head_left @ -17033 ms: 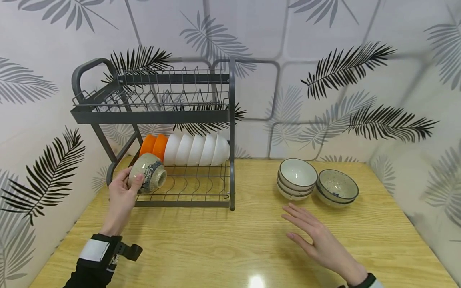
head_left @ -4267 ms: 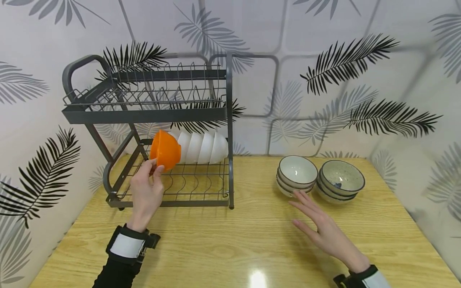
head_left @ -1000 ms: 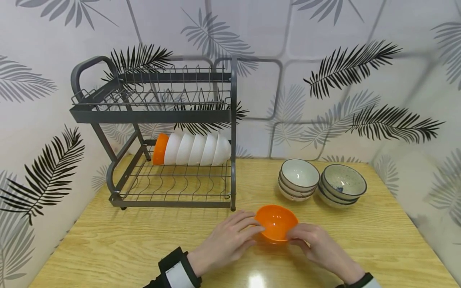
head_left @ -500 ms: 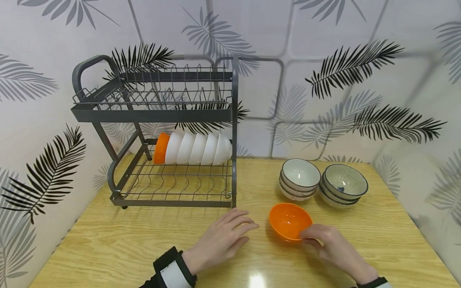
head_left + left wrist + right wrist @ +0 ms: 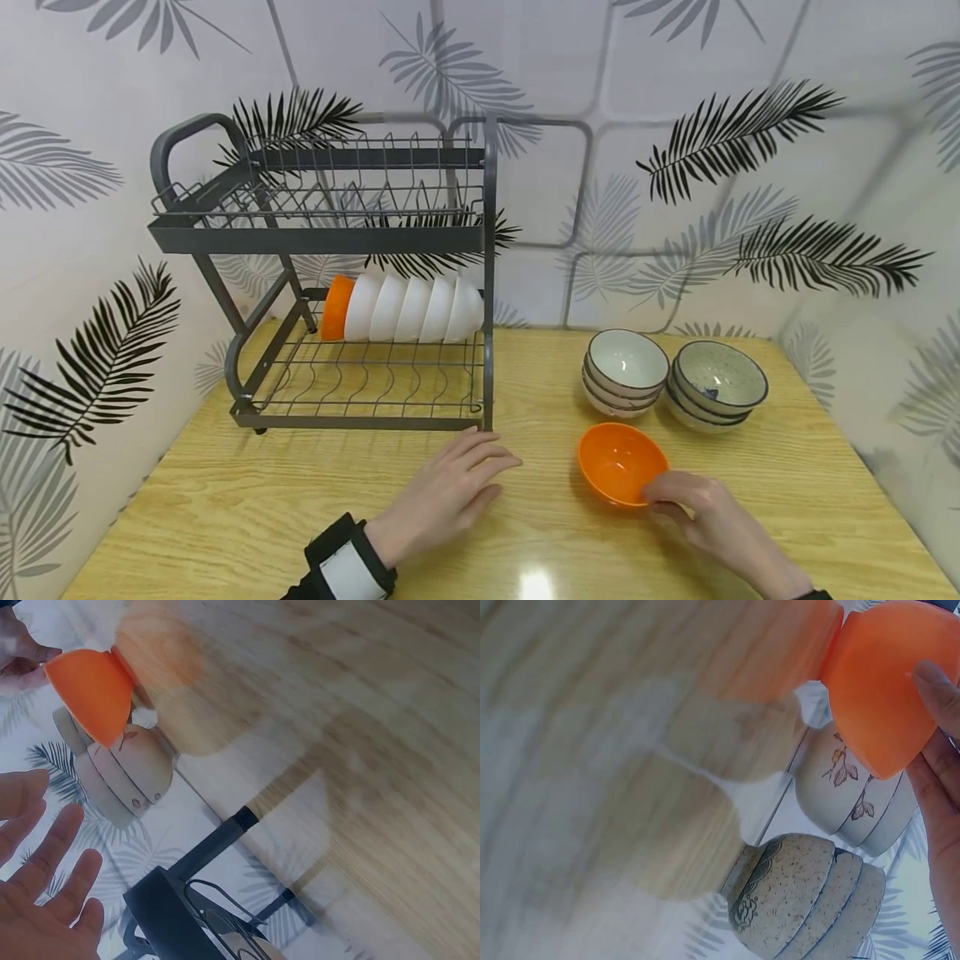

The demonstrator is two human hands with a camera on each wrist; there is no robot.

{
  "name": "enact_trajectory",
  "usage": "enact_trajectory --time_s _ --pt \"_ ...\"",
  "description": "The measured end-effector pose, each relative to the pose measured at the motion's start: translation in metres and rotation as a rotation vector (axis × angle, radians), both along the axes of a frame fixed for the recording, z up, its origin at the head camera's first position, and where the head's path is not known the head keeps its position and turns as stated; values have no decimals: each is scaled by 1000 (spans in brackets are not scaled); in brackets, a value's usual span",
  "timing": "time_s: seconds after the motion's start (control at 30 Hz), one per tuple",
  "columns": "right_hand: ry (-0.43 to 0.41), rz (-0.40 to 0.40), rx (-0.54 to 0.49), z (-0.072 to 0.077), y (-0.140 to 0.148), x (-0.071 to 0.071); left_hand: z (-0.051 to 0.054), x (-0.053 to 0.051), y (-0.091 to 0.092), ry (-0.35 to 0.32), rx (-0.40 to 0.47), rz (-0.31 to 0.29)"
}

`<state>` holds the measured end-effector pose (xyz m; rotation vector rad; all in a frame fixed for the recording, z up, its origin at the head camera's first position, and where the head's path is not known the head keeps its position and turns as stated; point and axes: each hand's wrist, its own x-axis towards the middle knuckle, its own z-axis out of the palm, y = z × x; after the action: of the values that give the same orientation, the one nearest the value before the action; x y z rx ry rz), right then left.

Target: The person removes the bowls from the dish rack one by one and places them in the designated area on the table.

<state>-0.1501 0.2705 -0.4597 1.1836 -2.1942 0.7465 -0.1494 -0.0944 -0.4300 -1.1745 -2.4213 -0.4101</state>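
Note:
In the head view my right hand (image 5: 711, 521) pinches the right rim of an orange bowl (image 5: 621, 460), thumb outside the wall in the right wrist view. The bowl faces up, on or barely above the table; I cannot tell which. My left hand (image 5: 448, 492) is off the bowl, fingers extended, near the rack's front right foot. Behind the orange bowl stand a stack of white dark-rimmed bowls (image 5: 627, 367) and a stack of speckled grey-green bowls (image 5: 718, 383). Flower sprigs show on the white bowls (image 5: 847, 776) in the right wrist view.
A dark two-tier dish rack (image 5: 322, 242) stands at the left. Its lower tier carries another orange bowl (image 5: 337, 308) and several white bowls (image 5: 411, 310) on their sides. Wooden table (image 5: 247, 500) extends in front; a patterned wall (image 5: 540, 50) rises behind.
Earlier my left hand held a speckled bowl, later an orange one, at the rack; both hands then held the orange bowl. My left hand let go and drew left; my right slid the bowl rightward.

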Motion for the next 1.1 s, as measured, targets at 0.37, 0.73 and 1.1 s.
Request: enact_trajectory --time_s 0.37,0.73,1.1 --pt "25 -7 9 -3 9 -1 9 -4 -16 -117 35 82" --pt "-59 -109 33 5 3 5 22 -16 -42 -110 103 179" --pt "-102 -179 58 17 -11 6 41 -40 -78 -167 212 324"
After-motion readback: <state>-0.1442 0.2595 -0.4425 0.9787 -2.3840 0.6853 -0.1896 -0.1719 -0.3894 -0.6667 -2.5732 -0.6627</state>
